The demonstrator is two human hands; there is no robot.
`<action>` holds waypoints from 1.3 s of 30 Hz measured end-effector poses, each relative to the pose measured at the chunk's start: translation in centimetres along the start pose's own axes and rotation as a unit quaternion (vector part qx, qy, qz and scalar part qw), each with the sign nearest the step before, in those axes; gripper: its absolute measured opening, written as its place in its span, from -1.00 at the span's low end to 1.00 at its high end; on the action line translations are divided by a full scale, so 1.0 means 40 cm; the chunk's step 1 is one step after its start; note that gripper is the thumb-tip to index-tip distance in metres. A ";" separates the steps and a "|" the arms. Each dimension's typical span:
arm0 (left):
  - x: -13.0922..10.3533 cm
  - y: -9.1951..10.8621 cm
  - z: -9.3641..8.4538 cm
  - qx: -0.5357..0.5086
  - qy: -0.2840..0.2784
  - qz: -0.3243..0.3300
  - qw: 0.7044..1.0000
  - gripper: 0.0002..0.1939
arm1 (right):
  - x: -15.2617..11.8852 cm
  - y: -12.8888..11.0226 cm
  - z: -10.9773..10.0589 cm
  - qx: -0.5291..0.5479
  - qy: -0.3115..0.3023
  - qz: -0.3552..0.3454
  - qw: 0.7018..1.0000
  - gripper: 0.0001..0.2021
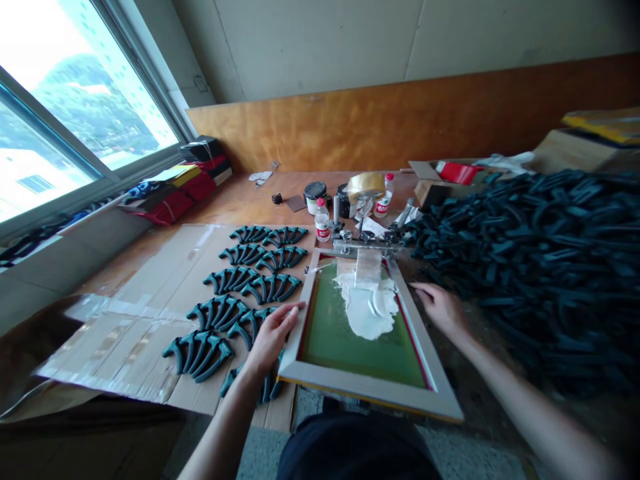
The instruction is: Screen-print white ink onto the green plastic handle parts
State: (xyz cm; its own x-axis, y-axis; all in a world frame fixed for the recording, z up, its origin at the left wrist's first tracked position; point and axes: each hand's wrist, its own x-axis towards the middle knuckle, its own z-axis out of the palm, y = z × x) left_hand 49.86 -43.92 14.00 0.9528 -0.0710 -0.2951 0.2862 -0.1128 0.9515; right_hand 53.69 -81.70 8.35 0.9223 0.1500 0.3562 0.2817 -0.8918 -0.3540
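A silk-screen printing frame (370, 383) with a pale rail and green mesh lies before me, held at its back edge by a metal clamp (367, 248). White paste (367, 310) spreads over the mesh, and a broad pale squeegee (369, 269) stands in it. My left hand (274, 333) grips the frame's left rail, fingertips against its edge. Just off the right rail, my right hand (444, 308) has its index finger stretched toward the frame and holds nothing visible. Dark green curved handle-like parts (200, 357) lie in fanned groups left of the frame.
Flattened cardboard (135, 327) covers the table's left side. A large heap of dark parts (540, 253) rises on the right. Behind the frame stand plastic bottles (323, 223), ink tubs (315, 195) and a tape roll (367, 187). A wooden board (400, 127) lines the back.
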 end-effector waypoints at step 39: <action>0.013 0.054 -0.006 -0.015 0.000 0.026 1.000 -0.45 | 0.226 -0.077 -0.111 -0.001 0.085 0.028 0.996 -0.55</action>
State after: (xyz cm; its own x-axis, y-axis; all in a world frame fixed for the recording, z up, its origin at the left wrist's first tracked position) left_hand 51.01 -43.96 15.93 0.9664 -0.0763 -0.2454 0.2395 -0.0790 0.9677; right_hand 59.97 -79.47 16.48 0.8786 0.0256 0.4769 0.2299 -0.8980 -0.3753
